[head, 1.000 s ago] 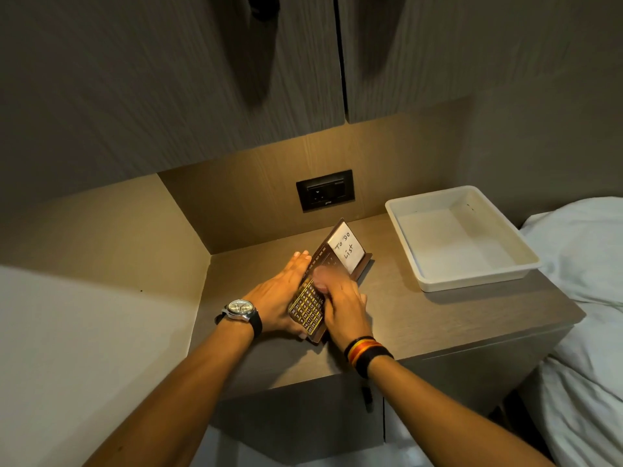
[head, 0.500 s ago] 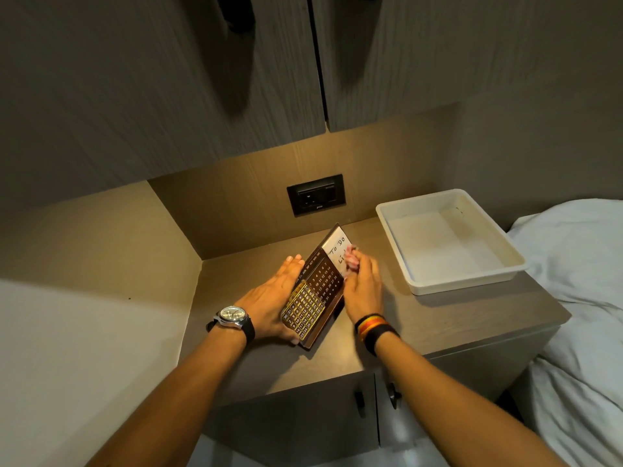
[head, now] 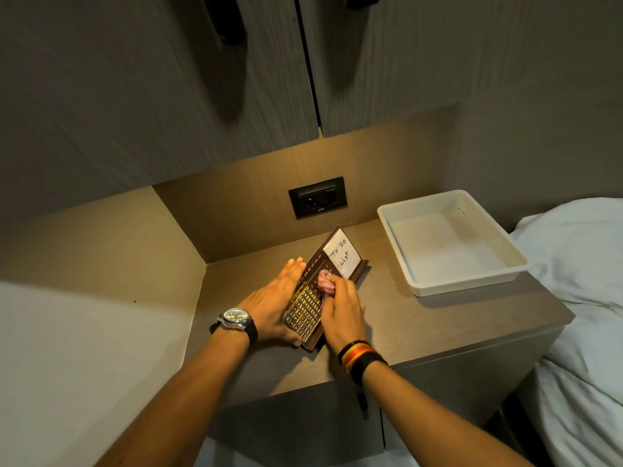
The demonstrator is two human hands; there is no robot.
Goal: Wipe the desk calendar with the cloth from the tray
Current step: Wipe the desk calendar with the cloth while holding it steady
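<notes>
While the desk calendar [head: 315,294] stands tilted on the bedside cabinet [head: 438,318], both hands are busy with it. There is only the head view, looking down.

The left hand [head: 269,305] lies flat and open against the calendar's back and left edge, fingers stretched out. It looks like it is there to keep the calendar from sliding or tipping while the other hand pushes on the front. A watch [head: 236,316] sits on that wrist.

The right hand [head: 342,310] is curled closed around the cloth [head: 325,281], a small pink bunch poking out past the fingertips. The cloth presses on the dark front of the calendar, just above the gold number grid and just below the white "To Do List" card [head: 342,252]. Bunching it up likely gives a firm little pad to rub with. Striped bands [head: 359,357] circle that wrist.

The white tray [head: 397,217] sits to the right, near the calendar but not touching it. Nothing can be seen in it, which fits with the cloth being out and in use.

The wiping step looks to be under way. The white card and the gold grid may need rubbing too.
</notes>
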